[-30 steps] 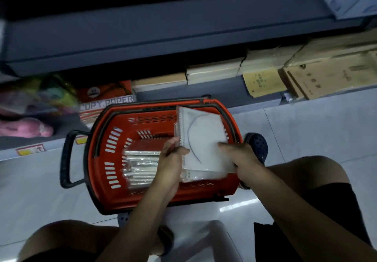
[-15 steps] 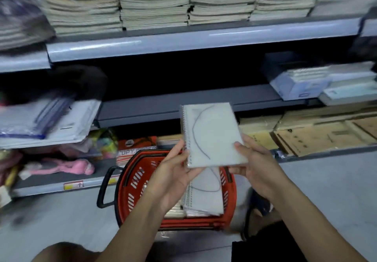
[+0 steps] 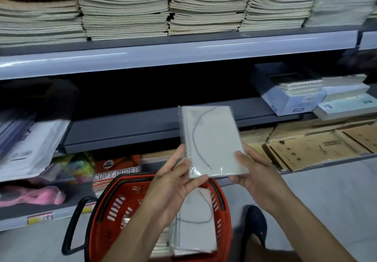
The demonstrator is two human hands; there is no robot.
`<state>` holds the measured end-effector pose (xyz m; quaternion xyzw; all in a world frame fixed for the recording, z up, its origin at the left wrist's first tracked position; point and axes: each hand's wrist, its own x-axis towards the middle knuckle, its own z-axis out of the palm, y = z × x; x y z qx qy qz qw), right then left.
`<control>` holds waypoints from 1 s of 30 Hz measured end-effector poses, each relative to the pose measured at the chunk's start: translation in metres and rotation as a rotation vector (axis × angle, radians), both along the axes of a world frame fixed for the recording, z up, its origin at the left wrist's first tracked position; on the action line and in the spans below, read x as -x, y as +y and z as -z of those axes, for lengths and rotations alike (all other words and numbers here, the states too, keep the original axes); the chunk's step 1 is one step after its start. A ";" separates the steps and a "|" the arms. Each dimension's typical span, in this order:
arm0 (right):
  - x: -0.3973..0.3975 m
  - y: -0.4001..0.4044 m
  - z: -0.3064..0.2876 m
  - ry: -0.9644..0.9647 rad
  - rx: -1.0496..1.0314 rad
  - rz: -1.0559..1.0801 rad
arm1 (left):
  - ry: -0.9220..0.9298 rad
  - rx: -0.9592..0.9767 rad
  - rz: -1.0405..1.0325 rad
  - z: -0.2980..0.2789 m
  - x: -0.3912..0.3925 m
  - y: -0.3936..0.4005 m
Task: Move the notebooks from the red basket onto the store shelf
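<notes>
Both hands hold one wrapped spiral notebook (image 3: 212, 141) up in front of the dark middle shelf (image 3: 122, 131), above the red basket (image 3: 114, 210). The left hand (image 3: 173, 184) grips its lower left corner, thumb on the cover by the spiral, fingers curled underneath. The right hand (image 3: 255, 178) pinches the lower right corner, thumb on top, fingers behind. More notebooks (image 3: 193, 235) lie in the basket's right half, below the arms. The basket stands on the floor against the bottom shelf's front edge. Paper stacks (image 3: 126, 14) fill the top shelf
</notes>
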<state>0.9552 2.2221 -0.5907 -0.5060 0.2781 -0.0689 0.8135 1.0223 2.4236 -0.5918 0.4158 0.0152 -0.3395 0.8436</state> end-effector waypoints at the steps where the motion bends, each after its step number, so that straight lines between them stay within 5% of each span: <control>1: -0.014 -0.010 0.004 0.021 -0.018 0.024 | 0.005 -0.002 -0.011 0.003 -0.014 -0.012; 17: -0.230 -0.166 0.051 0.208 0.345 0.152 | -0.102 -0.244 -0.156 0.055 -0.210 -0.186; 26: -0.223 -0.177 0.044 0.433 1.061 -0.434 | -0.776 -0.865 -0.076 0.072 -0.209 -0.183; 30: -0.225 -0.179 0.060 0.341 1.060 -0.233 | -0.770 -0.956 -0.139 0.074 -0.207 -0.187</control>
